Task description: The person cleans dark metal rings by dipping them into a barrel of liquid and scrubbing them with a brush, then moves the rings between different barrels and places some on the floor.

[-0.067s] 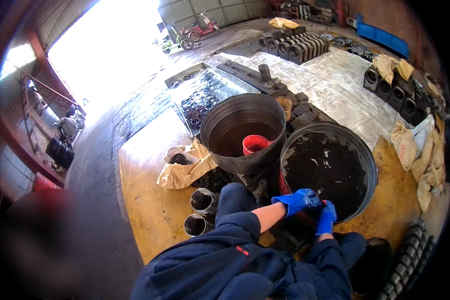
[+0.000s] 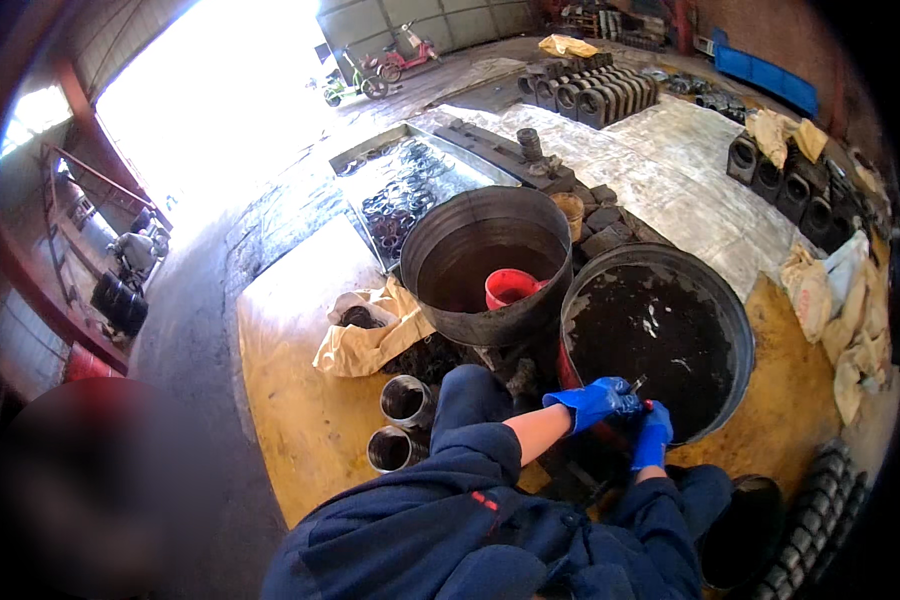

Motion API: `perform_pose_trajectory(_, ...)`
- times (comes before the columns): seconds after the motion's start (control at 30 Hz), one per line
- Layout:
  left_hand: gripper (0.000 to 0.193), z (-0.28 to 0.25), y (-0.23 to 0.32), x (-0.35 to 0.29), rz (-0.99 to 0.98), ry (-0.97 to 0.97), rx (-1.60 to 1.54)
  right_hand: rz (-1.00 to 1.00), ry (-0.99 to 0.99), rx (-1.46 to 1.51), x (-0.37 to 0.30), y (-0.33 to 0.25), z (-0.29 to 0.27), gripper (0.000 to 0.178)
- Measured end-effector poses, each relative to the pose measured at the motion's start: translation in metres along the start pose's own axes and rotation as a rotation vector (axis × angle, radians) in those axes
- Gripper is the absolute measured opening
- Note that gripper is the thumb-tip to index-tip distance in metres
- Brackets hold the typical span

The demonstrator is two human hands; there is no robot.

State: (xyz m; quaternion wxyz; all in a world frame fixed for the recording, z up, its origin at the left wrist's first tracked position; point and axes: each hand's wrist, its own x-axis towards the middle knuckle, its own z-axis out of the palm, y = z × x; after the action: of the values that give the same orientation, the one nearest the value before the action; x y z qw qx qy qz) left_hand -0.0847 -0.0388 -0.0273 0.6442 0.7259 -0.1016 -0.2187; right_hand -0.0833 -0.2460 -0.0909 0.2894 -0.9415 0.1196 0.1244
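Note:
Both my hands wear blue rubber gloves and meet over the near rim of a drum (image 2: 735, 395) of dark liquid. My left hand (image 2: 602, 402) is closed; a small thin metallic piece (image 2: 639, 383) sticks up at its fingertips, its kind unclear. Just right of it, my right hand (image 2: 654, 438) is closed around a tool with a red end (image 2: 649, 405); the rest of the tool is hidden by the glove. Left of this drum stands a second round tub (image 2: 432, 300), with brownish liquid and a red plastic scoop (image 2: 511, 287) inside.
A tan sack (image 2: 370, 345) holding black rings lies left of the tub, near two metal cylinders (image 2: 407, 400). Behind stands a metal tray (image 2: 450, 155) of rings. Rows of black castings (image 2: 600, 100) stand farther back. Ridged black parts (image 2: 815, 510) lie at right.
My hands hold the same place. Only the pale glints on the dark liquid have shifted slightly.

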Motion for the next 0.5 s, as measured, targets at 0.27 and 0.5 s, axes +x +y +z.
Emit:
perform_pose_trajectory(0.27, 0.012, -0.013, -0.022, 0.007, 0.070, -0.091, -0.278, 0.024, 0.004, -0.035, 0.007, -0.012, 0.009, 0.029)
perform_pose_trajectory(0.5, 0.014, -0.008, -0.010, 0.007, -0.083, -0.090, -0.343, 0.048, -0.023, -0.030, -0.006, -0.018, -0.003, 0.031)
